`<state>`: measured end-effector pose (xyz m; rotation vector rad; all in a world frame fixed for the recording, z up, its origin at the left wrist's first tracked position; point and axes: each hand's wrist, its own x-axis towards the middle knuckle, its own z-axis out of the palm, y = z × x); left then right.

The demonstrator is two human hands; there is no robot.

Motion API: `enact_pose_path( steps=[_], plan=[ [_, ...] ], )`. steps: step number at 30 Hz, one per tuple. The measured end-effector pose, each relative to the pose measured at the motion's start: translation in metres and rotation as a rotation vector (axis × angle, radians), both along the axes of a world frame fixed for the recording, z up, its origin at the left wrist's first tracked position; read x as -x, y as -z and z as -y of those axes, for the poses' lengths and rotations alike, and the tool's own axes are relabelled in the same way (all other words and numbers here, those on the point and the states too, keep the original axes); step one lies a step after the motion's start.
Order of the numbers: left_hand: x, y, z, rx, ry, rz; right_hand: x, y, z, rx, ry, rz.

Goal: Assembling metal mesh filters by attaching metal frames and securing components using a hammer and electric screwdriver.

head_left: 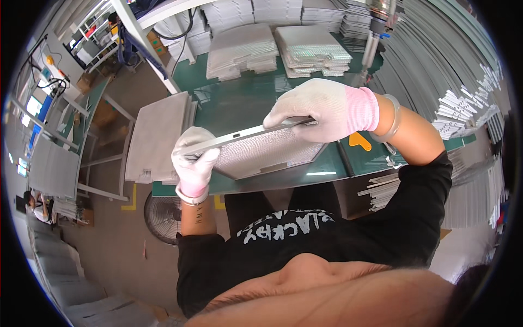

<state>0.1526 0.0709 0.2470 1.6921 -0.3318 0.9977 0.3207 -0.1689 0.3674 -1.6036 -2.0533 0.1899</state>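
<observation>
A framed metal mesh filter panel (267,153) is held up in front of me, tilted above the green worktable (229,109), its silvery mesh showing below the raised frame edge. My left hand (195,158), in a white glove, pinches the frame's left end between thumb and fingers. At the other end, my right hand (324,111), in a white glove with a pink cuff, grips the frame's upper right corner from above. Just right of the panel lie a dark rod-like tool (345,158) and an orange-yellow flat tool (359,141).
Two stacks of mesh panels, one (242,50) and another (313,49), stand at the table's back. A further panel stack (158,133) overhangs the left edge. Bundled metal strips (436,71) fill the right side. A round fan (163,217) is on the floor.
</observation>
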Motion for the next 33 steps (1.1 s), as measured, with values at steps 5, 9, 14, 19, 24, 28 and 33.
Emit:
enact_pose_path(
  steps=[5, 9, 14, 19, 24, 28, 33],
  plan=[
    [-0.006, 0.018, 0.009, 0.055, -0.203, 0.25, 0.002, 0.0, -0.014, 0.055, 0.034, -0.012],
    [-0.018, 0.022, 0.021, 0.25, -0.396, 0.332, -0.003, 0.002, -0.018, 0.028, 0.024, 0.045],
    [-0.032, 0.032, 0.019, 0.214, -0.42, 0.435, -0.005, 0.004, -0.023, -0.021, 0.005, 0.11],
    [-0.036, 0.032, 0.018, 0.161, -0.511, 0.451, -0.006, 0.002, -0.025, -0.041, 0.025, 0.114],
    [-0.031, 0.034, 0.016, 0.126, -0.563, 0.363, -0.004, 0.006, -0.027, -0.068, 0.021, 0.085],
    [-0.027, 0.032, 0.016, 0.27, -0.385, 0.403, 0.0, 0.004, -0.027, -0.059, 0.03, 0.104],
    [-0.035, 0.036, 0.008, 0.321, -0.236, 0.453, 0.001, 0.004, -0.024, -0.045, 0.058, 0.176]
  ],
)
